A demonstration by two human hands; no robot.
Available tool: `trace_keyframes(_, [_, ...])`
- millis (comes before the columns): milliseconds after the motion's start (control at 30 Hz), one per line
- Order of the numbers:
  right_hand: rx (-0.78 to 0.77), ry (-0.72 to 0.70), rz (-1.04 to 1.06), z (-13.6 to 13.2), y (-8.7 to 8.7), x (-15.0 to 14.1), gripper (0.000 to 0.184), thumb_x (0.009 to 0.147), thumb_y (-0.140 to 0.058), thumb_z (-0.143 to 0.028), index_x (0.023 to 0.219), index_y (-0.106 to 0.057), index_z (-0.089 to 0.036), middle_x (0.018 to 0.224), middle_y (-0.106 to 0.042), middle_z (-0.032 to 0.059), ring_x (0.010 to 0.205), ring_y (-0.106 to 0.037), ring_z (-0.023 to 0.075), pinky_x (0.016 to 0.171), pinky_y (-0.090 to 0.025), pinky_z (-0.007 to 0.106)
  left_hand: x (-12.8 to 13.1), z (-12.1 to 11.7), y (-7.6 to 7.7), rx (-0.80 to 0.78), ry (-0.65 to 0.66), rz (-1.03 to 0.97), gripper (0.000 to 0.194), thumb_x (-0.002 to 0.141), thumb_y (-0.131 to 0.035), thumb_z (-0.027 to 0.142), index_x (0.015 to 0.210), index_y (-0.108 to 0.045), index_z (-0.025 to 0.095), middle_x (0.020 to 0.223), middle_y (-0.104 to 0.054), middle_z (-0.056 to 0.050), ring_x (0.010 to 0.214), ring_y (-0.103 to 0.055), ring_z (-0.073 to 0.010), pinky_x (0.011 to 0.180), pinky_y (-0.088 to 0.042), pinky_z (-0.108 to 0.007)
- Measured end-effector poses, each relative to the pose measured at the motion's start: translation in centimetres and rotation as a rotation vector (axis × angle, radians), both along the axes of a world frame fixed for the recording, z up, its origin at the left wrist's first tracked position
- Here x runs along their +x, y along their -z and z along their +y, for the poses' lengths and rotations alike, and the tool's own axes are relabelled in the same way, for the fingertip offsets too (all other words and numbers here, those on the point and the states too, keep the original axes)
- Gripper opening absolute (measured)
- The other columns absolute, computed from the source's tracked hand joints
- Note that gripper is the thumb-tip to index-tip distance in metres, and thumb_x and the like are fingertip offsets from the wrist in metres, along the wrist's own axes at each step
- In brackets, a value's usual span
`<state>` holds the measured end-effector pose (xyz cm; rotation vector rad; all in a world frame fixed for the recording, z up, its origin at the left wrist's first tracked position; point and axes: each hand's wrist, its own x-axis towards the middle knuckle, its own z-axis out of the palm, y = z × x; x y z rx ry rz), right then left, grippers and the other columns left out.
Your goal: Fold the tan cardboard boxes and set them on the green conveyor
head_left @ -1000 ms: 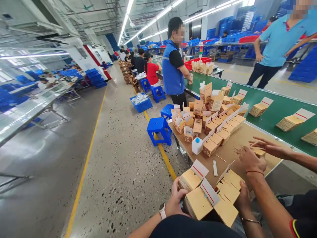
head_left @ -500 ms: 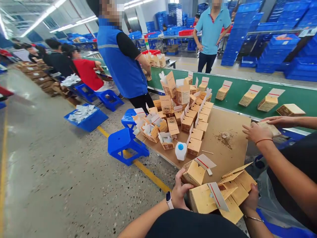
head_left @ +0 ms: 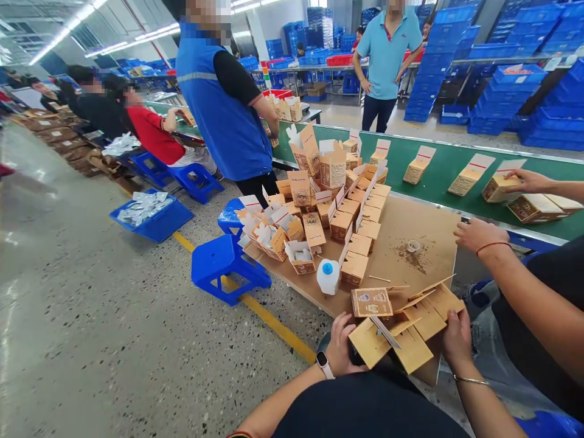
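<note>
Workbench (head_left: 410,225) at twelve o'clock crowds with kraft boxes (head_left: 351,226); at six, my left hand (head_left: 340,347) and right hand (head_left: 457,339), fingers curled, have just flipped an opened carton (head_left: 413,322) printed side up.

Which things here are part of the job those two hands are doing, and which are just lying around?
Part of the job:
the left hand and right hand; the unfolded tan cardboard box they hold; the folded tan cardboard boxes.

Just lying about:
the white plastic bottle with a blue cap; the thin wooden stick; the blue plastic stool.
</note>
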<state>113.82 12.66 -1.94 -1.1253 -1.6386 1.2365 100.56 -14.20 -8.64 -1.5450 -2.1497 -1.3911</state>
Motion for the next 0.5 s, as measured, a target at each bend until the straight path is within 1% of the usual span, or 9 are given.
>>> trace_keyframes(100, [0.029,0.009,-0.024,-1.5,-0.6,0.9,0.077,0.08,-0.048,-0.066,0.139,-0.038,-0.017,0.138,-0.047,0.0139,0.128,-0.043,0.0298,0.106,-0.037,0.045,0.9,-0.1,-1.0,-0.12,-0.068,-0.084,0.085,0.057,-0.073,0.056,0.127,-0.042,0.018,0.119,-0.055,-0.017,0.114,-0.056,-0.0369,0.096,-0.046,-0.057])
trace_keyframes(167, [0.059,-0.011,-0.06,-3.1,-0.4,2.0,0.083,0.08,-0.048,-0.068,0.143,-0.035,-0.015,0.145,-0.039,0.0171,0.134,-0.036,0.0318,0.111,-0.031,0.047,1.5,0.0,-1.9,-0.191,-0.133,-0.184,0.078,0.057,-0.075,0.047,0.124,-0.047,0.017,0.116,-0.058,-0.016,0.111,-0.058,-0.0348,0.095,-0.048,-0.055])
trace_keyframes(233, [0.064,-0.102,-0.069,-4.7,0.2,3.2,0.088,0.079,-0.049,-0.07,0.146,-0.031,-0.015,0.147,-0.035,0.0188,0.136,-0.034,0.0333,0.111,-0.03,0.05,1.9,0.2,-2.9,-0.232,-0.184,-0.292,0.073,0.057,-0.076,0.04,0.121,-0.05,0.017,0.116,-0.059,-0.015,0.111,-0.057,-0.0331,0.095,-0.049,-0.053])
trace_keyframes(300, [0.045,-0.251,-0.063,-6.2,1.0,4.2,0.095,0.078,-0.053,-0.07,0.15,-0.021,-0.017,0.148,-0.033,0.0197,0.136,-0.035,0.0344,0.11,-0.031,0.052,2.1,0.5,-3.9,-0.263,-0.206,-0.399,0.069,0.057,-0.078,0.035,0.119,-0.052,0.017,0.116,-0.06,-0.014,0.111,-0.057,-0.0315,0.096,-0.049,-0.05])
trace_keyframes(367, [0.045,-0.364,-0.111,-7.3,1.7,4.7,0.109,0.072,-0.062,-0.068,0.153,-0.009,-0.019,0.151,-0.028,0.02,0.138,-0.033,0.0357,0.11,-0.031,0.053,2.3,1.0,-4.8,-0.282,-0.216,-0.487,0.068,0.056,-0.079,0.032,0.116,-0.053,0.016,0.114,-0.06,-0.014,0.11,-0.057,-0.0302,0.096,-0.049,-0.047])
trace_keyframes(400, [0.058,-0.386,-0.164,-7.8,1.9,4.8,0.118,0.067,-0.068,-0.067,0.153,-0.004,-0.019,0.152,-0.025,0.0201,0.139,-0.03,0.0366,0.11,-0.03,0.054,2.4,1.4,-5.2,-0.285,-0.227,-0.522,0.067,0.056,-0.079,0.031,0.116,-0.053,0.015,0.114,-0.06,-0.013,0.109,-0.057,-0.0298,0.095,-0.048,-0.047])
trace_keyframes(467, [0.09,-0.385,-0.289,-8.4,2.4,4.6,0.134,0.057,-0.076,-0.065,0.153,0.004,-0.018,0.155,-0.017,0.0207,0.142,-0.023,0.0376,0.11,-0.029,0.055,2.6,2.1,-5.6,-0.279,-0.264,-0.583,0.066,0.057,-0.079,0.03,0.115,-0.053,0.014,0.113,-0.06,-0.014,0.109,-0.057,-0.0296,0.096,-0.047,-0.046])
trace_keyframes(500, [0.099,-0.378,-0.336,-8.6,2.6,4.4,0.138,0.054,-0.078,-0.063,0.153,0.007,-0.018,0.155,-0.016,0.0209,0.142,-0.022,0.0375,0.11,-0.03,0.055,2.8,2.5,-5.6,-0.273,-0.288,-0.614,0.065,0.058,-0.078,0.029,0.116,-0.052,0.014,0.113,-0.059,-0.014,0.11,-0.056,-0.0299,0.097,-0.046,-0.047])
